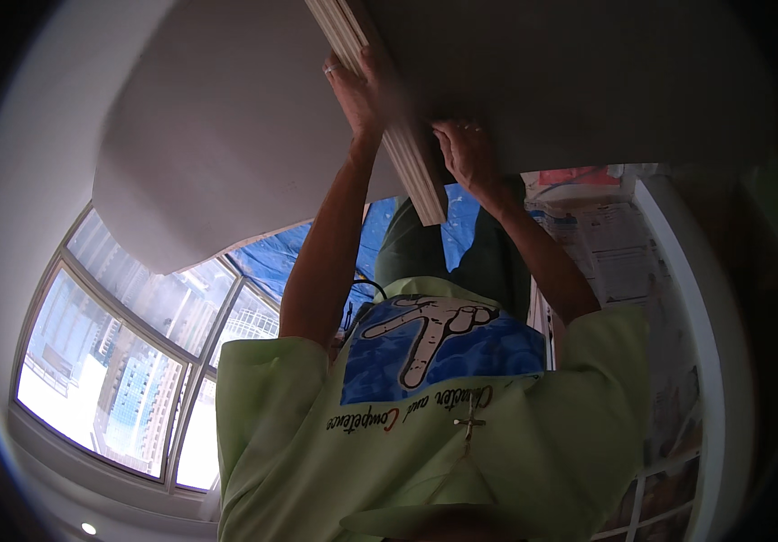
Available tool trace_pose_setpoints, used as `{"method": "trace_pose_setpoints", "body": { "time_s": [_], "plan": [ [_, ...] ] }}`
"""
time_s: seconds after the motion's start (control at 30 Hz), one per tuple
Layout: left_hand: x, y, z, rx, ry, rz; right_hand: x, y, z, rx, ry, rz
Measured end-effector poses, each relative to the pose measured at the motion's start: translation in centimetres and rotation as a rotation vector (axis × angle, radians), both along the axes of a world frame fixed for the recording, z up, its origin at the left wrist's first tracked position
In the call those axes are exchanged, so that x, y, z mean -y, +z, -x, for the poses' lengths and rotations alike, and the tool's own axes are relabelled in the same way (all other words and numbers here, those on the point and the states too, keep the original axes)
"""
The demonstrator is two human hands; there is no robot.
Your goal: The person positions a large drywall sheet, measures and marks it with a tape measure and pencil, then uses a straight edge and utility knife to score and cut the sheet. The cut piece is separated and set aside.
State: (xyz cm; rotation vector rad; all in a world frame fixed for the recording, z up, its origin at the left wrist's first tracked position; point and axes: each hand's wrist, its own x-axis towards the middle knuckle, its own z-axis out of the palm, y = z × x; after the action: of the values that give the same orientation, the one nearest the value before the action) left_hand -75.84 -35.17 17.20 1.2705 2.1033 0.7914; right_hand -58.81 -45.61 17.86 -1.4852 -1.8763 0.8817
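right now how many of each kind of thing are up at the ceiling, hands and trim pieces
bare hands pressed up at the trim: 2, the left hand and the right hand
long white ribbed moulding strip along the ceiling: 1
flat pale grey ceiling panel: 1
total: 4

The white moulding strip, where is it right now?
In the head view, the white moulding strip runs diagonally across the top centre, between the left hand and the right hand, which press it.
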Motion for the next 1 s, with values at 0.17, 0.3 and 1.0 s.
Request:
{"method": "trace_pose_setpoints", "body": {
  "time_s": [0.17,0.3,1.0],
  "plan": [
    [0.0,-0.7,0.1,0.001,-0.003,-0.042,11.3,0.6,-2.1,0.025,-0.007,0.264],
    [0.1,-0.8,0.1,-0.022,-0.015,-0.061,14.7,1.8,-3.4,0.091,0.093,0.431],
    [-0.2,0.8,-0.2,0.029,0.067,0.093,-6.3,-4.4,-0.6,0.074,0.53,0.375]
  ]
}}
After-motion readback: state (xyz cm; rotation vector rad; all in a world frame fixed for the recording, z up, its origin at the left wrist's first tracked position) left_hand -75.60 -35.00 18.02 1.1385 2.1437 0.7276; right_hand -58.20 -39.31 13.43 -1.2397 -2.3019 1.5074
